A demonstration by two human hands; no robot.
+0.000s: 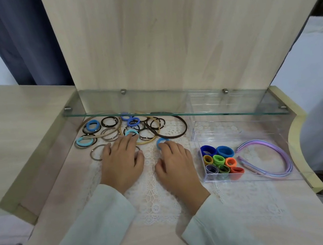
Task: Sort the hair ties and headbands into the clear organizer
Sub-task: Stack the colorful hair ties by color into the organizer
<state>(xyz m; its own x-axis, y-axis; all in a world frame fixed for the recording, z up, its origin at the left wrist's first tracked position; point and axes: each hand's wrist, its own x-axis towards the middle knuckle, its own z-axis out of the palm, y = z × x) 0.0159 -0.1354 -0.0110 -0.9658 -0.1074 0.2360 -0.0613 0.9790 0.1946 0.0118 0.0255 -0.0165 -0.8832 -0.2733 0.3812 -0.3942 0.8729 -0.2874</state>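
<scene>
Left hand [120, 162]: palm down on the lace mat [155, 195], fingers [125, 142] straight and spread, gripping nothing. Their tips reach the near edge of the loose pile of hair ties [120, 127], and one tip touches a light blue hair tie [131, 132]. A thin brown hair tie [97, 153] lies partly under the outer side of this hand. Right hand [177, 165]: palm down just beside the left, fingers [171, 146] lightly bent with the tips on a blue hair tie [162, 141]. The thumb is held apart to the side. Blur at the tips prevents telling whether the tie is hooked or only touched. This tie lies on the mat apart from the pile, between the pile and the clear organizer [246, 131]. The organizer stands at the right of the desk [33, 122], its far end under the glass shelf [175, 108]. Its near left compartment holds coloured hair ties [221, 161] standing on edge, packed close. Purple headbands [268, 157] lie in the compartment beside them. A dark brown headband [177, 126] lies at the right edge of the pile, near the organizer's left wall. The glass shelf overhangs the far part of the pile. Open mat shows in front of both hands and between the right hand and the organizer.
</scene>
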